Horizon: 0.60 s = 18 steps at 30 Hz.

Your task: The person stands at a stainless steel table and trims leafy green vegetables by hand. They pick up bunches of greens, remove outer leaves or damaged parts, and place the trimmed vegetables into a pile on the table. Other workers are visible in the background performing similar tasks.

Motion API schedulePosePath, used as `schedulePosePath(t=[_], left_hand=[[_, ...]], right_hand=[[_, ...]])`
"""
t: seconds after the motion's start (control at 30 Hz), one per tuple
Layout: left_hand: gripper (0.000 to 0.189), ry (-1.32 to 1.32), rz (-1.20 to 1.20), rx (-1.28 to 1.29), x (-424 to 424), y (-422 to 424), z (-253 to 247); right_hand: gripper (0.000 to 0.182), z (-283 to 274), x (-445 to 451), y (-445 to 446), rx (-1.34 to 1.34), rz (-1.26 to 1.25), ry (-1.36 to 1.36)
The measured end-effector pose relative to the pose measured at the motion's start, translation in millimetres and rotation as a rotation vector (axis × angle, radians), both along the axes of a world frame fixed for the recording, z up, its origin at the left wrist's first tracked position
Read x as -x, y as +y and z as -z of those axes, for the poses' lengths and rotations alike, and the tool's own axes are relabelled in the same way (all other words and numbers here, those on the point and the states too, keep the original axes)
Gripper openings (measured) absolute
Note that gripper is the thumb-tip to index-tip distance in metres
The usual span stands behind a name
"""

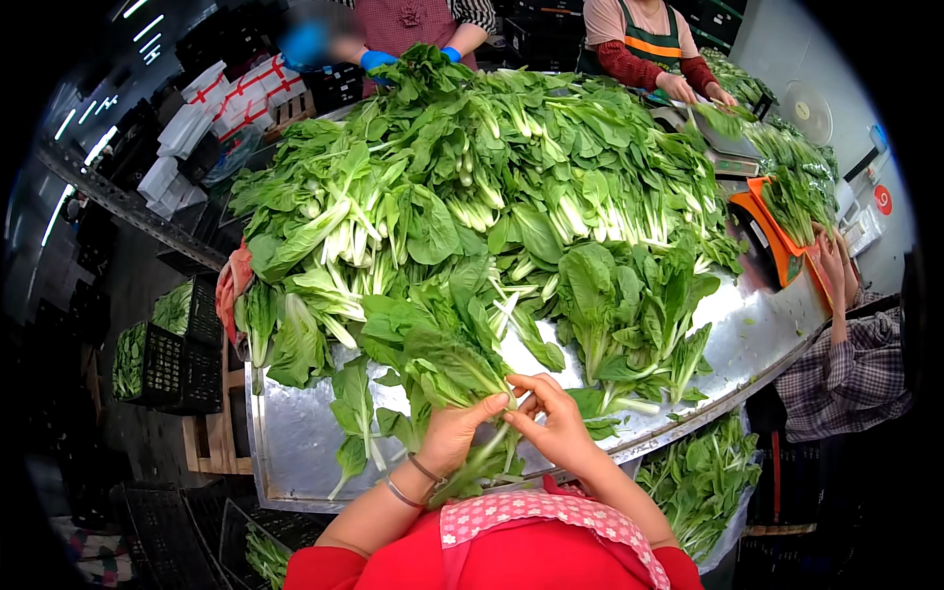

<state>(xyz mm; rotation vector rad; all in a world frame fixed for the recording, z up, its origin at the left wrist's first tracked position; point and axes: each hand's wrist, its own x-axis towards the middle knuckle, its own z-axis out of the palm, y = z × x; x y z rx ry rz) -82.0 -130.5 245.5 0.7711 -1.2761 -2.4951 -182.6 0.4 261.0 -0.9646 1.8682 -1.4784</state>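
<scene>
My left hand point(455, 434) is closed around the stalks of a leafy green plant point(451, 363), whose leaves point away from me over the table. My right hand point(552, 422) pinches at the stalk end with thumb and fingers, close to the left thumb. A pale stalk with a leaf point(483, 461) hangs below the hands, near my apron; which hand holds it is hard to tell. Loose leaves point(354, 405) lie left of my hands on the metal table point(295, 453). Beyond them rises a large heap of leafy greens point(531, 169), and whole heads point(627, 310) lie to the right.
Across the heap, a person in blue gloves point(377, 60) handles greens. Another works by a scale point(726, 140). At right, a person's hands point(832, 254) touch greens on an orange scale point(763, 232). Black crates point(166, 369) stand left; a bag of greens point(700, 479) sits below the table edge.
</scene>
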Motion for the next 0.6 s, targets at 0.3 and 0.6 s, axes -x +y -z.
schedulePosePath(t=[0.3,0.6], left_hand=[[0.016,-0.003,-0.076,0.051,6,7,13],[0.021,-0.055,-0.113,0.175,-13,-3,-12]], right_hand=[[0.028,43,-8,0,0.169,0.128,-0.564],[0.028,39,-27,-8,0.227,0.086,-0.605]])
